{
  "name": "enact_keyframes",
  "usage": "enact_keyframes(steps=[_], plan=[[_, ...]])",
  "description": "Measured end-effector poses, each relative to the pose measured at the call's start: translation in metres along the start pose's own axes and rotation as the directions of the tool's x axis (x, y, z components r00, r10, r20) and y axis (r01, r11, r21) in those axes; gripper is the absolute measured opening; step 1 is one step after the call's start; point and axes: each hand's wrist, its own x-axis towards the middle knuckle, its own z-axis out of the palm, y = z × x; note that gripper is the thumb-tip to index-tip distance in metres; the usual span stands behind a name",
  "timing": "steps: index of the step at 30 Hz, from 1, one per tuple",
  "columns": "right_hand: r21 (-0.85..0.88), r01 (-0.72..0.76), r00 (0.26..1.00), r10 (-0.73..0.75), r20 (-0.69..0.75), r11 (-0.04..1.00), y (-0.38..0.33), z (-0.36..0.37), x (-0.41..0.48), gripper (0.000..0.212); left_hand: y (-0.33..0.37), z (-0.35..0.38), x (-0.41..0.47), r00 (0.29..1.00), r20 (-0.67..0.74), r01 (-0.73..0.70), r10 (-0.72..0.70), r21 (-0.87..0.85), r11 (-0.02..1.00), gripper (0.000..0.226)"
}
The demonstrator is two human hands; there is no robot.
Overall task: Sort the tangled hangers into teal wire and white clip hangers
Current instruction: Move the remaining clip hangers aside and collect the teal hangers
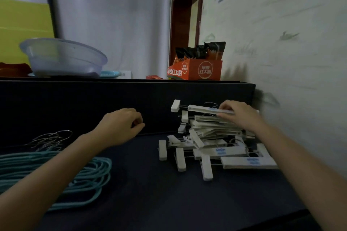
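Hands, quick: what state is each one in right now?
Left hand: loosely curled, holding nothing.
Right hand: holding the topmost white clip hanger.

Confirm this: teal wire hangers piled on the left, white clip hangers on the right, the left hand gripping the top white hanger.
Wrong hand. The head view shows the right hand gripping the top white hanger; the left hand holds nothing. Teal wire hangers on the left, white clip hangers on the right: correct.
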Motion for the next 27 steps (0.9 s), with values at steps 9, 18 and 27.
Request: enact_keyframes(steps=[9,18,27], plan=[[-0.168,0.193,0.973,-0.166,0.162,0.967,-0.007,0.008,0.01,0.036,-0.013,-0.004,-0.023,0.992,0.039,0.119,-0.12,0.027,0.993,0.027],[-0.274,0.282,0.959,-0.278,0.054,0.92,-0.059,0.002,-0.007,0.047,-0.03,-0.017,-0.059,0.976,0.045,0.211,-0.215,0.09,0.973,0.026],[-0.09,0.555,0.83,-0.557,0.003,0.827,-0.179,0.028,-0.035,0.038,-0.072,-0.054,-0.151,0.932,-0.019,0.362,-0.362,0.113,0.925,0.028]])
